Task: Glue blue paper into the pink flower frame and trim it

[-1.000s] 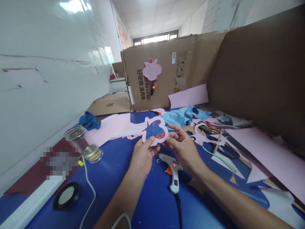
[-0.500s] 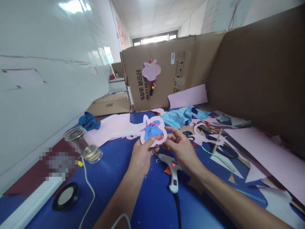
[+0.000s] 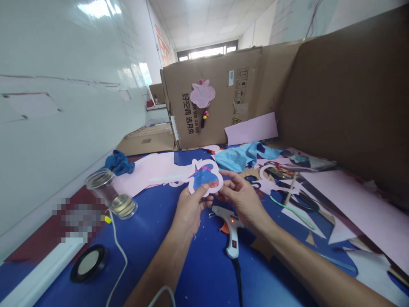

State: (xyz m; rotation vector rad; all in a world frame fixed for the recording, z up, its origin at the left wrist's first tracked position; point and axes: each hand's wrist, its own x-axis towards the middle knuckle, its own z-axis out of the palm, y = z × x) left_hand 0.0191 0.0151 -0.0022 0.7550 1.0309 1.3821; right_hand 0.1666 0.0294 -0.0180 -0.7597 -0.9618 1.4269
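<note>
A pink paper cutout (image 3: 218,169) with a scalloped outline frames a blue and magenta patterned piece (image 3: 203,176), held up above the blue table. My left hand (image 3: 188,209) grips its lower left edge, thumb on the front and fingers curled behind. At the lower right edge, my right hand (image 3: 244,197) pinches the rim; its fingertips are partly hidden behind the paper. Just below my hands lies a white glue gun (image 3: 233,241) with an orange trigger and a lit red light, its black cord running toward me.
On the left stand a clear jar (image 3: 110,192) and a roll of black tape (image 3: 88,263). A light blue cloth (image 3: 238,157) lies behind my hands. Pink paper sheets (image 3: 351,204), scissors (image 3: 254,182) and a green strip (image 3: 294,212) crowd the right. A cardboard panel (image 3: 217,115) closes off the back.
The cutout has tipped slightly backward, its upper edge now a little lower. Both hands keep their hold in nearly the same place.
</note>
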